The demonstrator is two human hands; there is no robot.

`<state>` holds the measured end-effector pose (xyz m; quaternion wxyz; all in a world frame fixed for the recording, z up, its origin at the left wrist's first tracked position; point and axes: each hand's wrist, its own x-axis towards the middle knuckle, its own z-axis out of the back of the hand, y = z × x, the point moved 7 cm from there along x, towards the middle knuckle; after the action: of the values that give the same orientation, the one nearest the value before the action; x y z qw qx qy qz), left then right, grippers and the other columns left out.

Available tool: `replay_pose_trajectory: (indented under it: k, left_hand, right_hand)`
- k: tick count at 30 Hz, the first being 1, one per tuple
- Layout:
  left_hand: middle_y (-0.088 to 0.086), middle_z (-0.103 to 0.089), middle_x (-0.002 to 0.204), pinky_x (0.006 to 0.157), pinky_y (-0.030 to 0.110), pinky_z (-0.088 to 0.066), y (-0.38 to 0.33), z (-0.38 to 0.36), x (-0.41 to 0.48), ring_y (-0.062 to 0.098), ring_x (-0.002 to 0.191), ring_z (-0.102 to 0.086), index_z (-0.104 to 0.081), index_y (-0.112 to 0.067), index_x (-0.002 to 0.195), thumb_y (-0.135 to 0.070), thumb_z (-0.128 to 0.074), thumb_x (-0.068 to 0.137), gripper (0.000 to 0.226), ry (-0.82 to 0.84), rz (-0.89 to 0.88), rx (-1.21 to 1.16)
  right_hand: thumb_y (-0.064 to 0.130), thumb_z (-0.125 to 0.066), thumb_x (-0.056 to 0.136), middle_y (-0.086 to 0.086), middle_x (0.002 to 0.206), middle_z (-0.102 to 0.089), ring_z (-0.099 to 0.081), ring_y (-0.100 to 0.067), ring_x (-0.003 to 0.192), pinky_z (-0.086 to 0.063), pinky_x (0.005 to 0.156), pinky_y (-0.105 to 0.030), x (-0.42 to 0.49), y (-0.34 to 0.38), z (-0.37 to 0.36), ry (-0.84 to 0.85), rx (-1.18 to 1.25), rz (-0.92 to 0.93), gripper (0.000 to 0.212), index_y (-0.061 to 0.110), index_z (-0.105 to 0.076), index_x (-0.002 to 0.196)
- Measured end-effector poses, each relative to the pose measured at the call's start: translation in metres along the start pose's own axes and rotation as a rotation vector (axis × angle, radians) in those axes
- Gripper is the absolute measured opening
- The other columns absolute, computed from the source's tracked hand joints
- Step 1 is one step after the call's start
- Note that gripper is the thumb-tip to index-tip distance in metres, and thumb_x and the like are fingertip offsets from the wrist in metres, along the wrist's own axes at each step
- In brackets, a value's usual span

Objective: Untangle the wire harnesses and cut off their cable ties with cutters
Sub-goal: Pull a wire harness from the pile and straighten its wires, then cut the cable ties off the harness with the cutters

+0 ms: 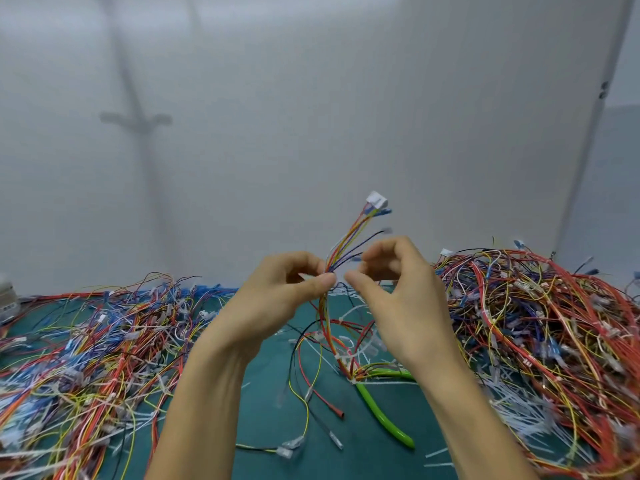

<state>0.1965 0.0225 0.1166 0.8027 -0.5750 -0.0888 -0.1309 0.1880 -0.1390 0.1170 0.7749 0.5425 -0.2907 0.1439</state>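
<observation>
Directly above the green-handled cutters (381, 415), my left hand (277, 299) pinched the multicoloured wire harness (349, 232) with its white plug, my right hand (398, 296) curled just beside it, its grip unclear.

Bare left grip (277, 299) and right grip (398, 296) on bare, slender forearms (201, 410).

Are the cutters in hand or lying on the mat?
On the mat: the green-handled cutters lie there untouched, beneath the harness the left hand pinches.
</observation>
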Motion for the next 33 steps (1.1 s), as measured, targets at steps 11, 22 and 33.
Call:
replay_pose_trajectory:
  k: [11, 22, 33]
  left_hand:
    - [-0.008, -0.068, 0.068, 0.04, 0.012, -0.034, 0.029, 0.019, 0.006, 0.0, 0.049, -0.048, -0.07, -0.013, 0.076, -0.025, -0.058, 0.097, 0.027, -0.239, 0.206, -0.318]
    - [-0.006, -0.077, 0.083, 0.062, 0.019, -0.053, 0.021, 0.047, 0.002, 0.007, 0.071, -0.07, -0.066, -0.006, 0.095, -0.025, -0.041, 0.105, 0.033, -0.435, 0.115, -0.311]
    - [-0.007, -0.065, 0.053, 0.057, 0.016, -0.053, 0.016, 0.052, 0.0, 0.009, 0.059, -0.069, -0.062, -0.006, 0.086, -0.019, -0.049, 0.102, 0.024, -0.492, 0.01, -0.466]
  right_hand:
    - [0.021, -0.045, 0.099, -0.002, 0.087, -0.071, -0.069, -0.024, 0.08, -0.055, 0.079, -0.047, 0.004, -0.081, 0.005, -0.006, 0.044, -0.48, 0.018, 0.022, -0.059, 0.088]
    - [0.055, -0.046, 0.097, -0.005, 0.123, -0.059, -0.055, -0.026, 0.115, -0.046, 0.098, -0.043, -0.033, -0.128, -0.046, 0.695, -0.672, -0.447, 0.044, 0.019, -0.052, 0.122]
    - [0.056, -0.075, 0.073, -0.01, 0.136, -0.046, -0.043, -0.032, 0.127, -0.038, 0.102, -0.043, -0.047, -0.145, -0.045, 0.805, -1.001, -0.49, 0.074, 0.014, -0.047, 0.127]
